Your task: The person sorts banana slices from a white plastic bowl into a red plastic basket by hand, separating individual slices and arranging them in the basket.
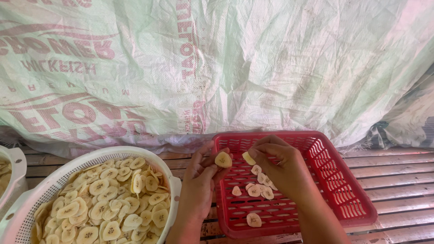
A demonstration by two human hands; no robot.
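Pinching a pale round banana slice (223, 159) between thumb and fingertips, the left hand (202, 178) held it up flat-side to the camera, just above the near-left corner of the red basket (343, 190); its grip was closed on that one slice and nothing else. Close beside it, the right hand (279, 165) had its own grip closed around a second banana slice (248, 157), seen more edge-on and held by the fingertips, with the rest of the hand curled over the basket's middle. The two slices sat near each other but apart, both raised over the basket rather than resting in it. Below the hands, a few loose slices (261, 186) lay scattered on the slotted floor of the basket, most in a small cluster under the right hand and one alone nearer the front edge. To the left stood a large white round colander (58, 174), heaped with many more banana slices (106, 205) of the same pale yellow. Part of another white container (13, 174) showed at the far left edge. Both basket and colander rested on a bench (398, 174) of wooden slats, and behind them hung a wrinkled whitish woven sheet (271, 68) with faded red printing.
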